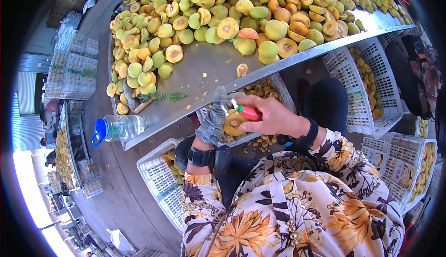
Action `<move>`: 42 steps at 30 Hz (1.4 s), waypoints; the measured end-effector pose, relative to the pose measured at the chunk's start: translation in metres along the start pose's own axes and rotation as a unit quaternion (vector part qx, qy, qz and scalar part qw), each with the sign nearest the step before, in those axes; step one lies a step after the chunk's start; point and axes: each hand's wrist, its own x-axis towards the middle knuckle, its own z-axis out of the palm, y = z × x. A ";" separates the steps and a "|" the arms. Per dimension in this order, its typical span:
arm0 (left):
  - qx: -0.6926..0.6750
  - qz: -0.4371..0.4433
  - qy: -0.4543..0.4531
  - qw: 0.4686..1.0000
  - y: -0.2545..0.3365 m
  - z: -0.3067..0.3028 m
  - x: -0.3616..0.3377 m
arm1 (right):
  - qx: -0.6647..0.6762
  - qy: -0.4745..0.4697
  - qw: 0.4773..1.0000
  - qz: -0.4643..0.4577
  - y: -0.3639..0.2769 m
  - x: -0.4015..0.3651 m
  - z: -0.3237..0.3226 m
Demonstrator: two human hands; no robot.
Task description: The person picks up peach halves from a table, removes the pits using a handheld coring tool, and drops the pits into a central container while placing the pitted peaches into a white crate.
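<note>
My left hand (pixel 212 121), in a grey knit glove, holds a yellow peach half (pixel 233 123) against its palm side, cut face up. My bare right hand (pixel 274 115) is closed around a small red-handled tool (pixel 249 113) with a green collar and a shiny metal end. That metal end is over the peach half, near the gloved fingers; its exact shape is blurred. My right thumb rests at the fruit's edge. Just beyond my hands is the metal table (pixel 200 71), with a large heap of halved peaches (pixel 227 28) on it.
Under the table edge stands a crate of cut scraps (pixel 283 94). White crates (pixel 160 182) (pixel 369 94) with fruit flank my legs. A blue-capped bottle (pixel 121 129), a wooden-handled tool (pixel 143 106) and a leafy sprig (pixel 172 97) lie at the table's left corner. Other people work at far left.
</note>
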 end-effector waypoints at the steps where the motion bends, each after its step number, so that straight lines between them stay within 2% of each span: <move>1: -0.070 -0.068 -0.047 0.994 0.016 0.013 -0.004 | -0.027 -0.047 0.998 0.035 -0.006 0.001 -0.001; 2: -0.070 -0.069 -0.048 0.994 0.014 0.011 -0.004 | -0.027 -0.046 0.998 0.036 -0.006 0.001 0.001; 4: 0.023 0.022 -0.044 0.999 0.011 0.001 -0.003 | -0.009 0.031 0.997 0.066 -0.003 0.002 0.008; 5: -0.045 -0.130 -0.050 0.989 0.014 -0.013 -0.011 | 0.008 0.109 0.993 0.037 0.004 0.003 0.014; 6: -0.045 -0.130 -0.050 0.989 0.011 -0.006 -0.012 | 0.008 0.109 0.993 0.037 0.005 0.006 0.015; 7: -0.136 -0.009 0.009 0.991 0.008 0.011 -0.012 | 0.116 0.145 0.976 0.114 0.006 0.009 0.016; 8: -0.224 0.113 0.067 0.966 0.007 0.029 -0.012 | 0.222 0.177 0.940 0.190 0.005 0.012 0.018; 9: -0.260 0.088 0.140 0.951 0.020 0.051 -0.011 | 0.322 0.160 0.905 0.228 -0.005 0.015 0.018; 12: -0.291 0.051 0.156 0.942 -0.001 0.042 -0.016 | 0.381 0.156 0.885 0.218 0.001 0.018 0.044; 13: -0.307 0.032 0.164 0.937 -0.008 0.039 -0.017 | 0.265 0.178 0.930 0.182 0.009 0.022 0.054; 14: -0.308 0.033 0.167 0.936 -0.011 0.034 -0.013 | 0.265 0.175 0.931 0.182 0.015 0.019 0.059; 15: -0.323 0.059 0.204 0.922 -0.009 0.029 -0.007 | 0.135 0.191 0.967 0.104 0.011 0.016 0.059; 16: -0.336 0.084 0.240 0.907 -0.006 0.024 -0.004 | 0.001 0.204 0.979 0.023 0.007 0.014 0.057; 17: -0.319 0.073 0.249 0.912 -0.004 0.018 -0.007 | 0.016 0.136 0.987 0.089 0.003 0.006 0.050; 18: -0.319 0.071 0.251 0.911 -0.006 0.012 -0.008 | 0.017 0.134 0.987 0.091 0.006 0.001 0.049; 20: -0.248 0.082 0.235 0.936 -0.012 0.005 -0.006 | -0.036 0.041 0.993 0.103 0.010 -0.005 0.046; 21: -0.259 0.113 0.263 0.922 -0.013 0.009 -0.001 | -0.048 0.047 0.994 0.084 0.012 -0.007 0.048; 25: -0.251 0.123 0.233 0.932 -0.016 0.024 0.002 | -0.051 0.060 0.995 0.069 0.017 -0.010 0.049; 27: -0.153 0.184 0.247 0.939 -0.020 0.031 0.003 | -0.031 0.048 0.993 0.105 0.017 -0.012 0.047; 31: -0.073 0.211 0.239 0.945 -0.021 0.038 0.000 | -0.039 0.054 0.992 0.108 0.020 -0.018 0.047; 33: -0.104 0.192 0.234 0.947 -0.023 0.040 0.000 | -0.033 0.063 0.988 0.140 0.018 -0.019 0.047; 37: -0.117 0.183 0.208 0.954 -0.009 0.050 -0.008 | -0.023 0.076 0.987 0.137 0.017 -0.021 0.047; 39: -0.188 0.041 0.271 0.943 0.027 0.077 -0.026 | -0.018 0.079 0.984 0.160 0.015 -0.021 0.046; 40: -0.189 0.040 0.271 0.943 0.017 0.071 -0.021 | -0.019 0.079 0.984 0.161 0.015 -0.021 0.046; 42: -0.006 0.232 0.247 0.941 -0.004 0.055 -0.005 | -0.013 0.089 0.984 0.157 0.015 -0.022 0.046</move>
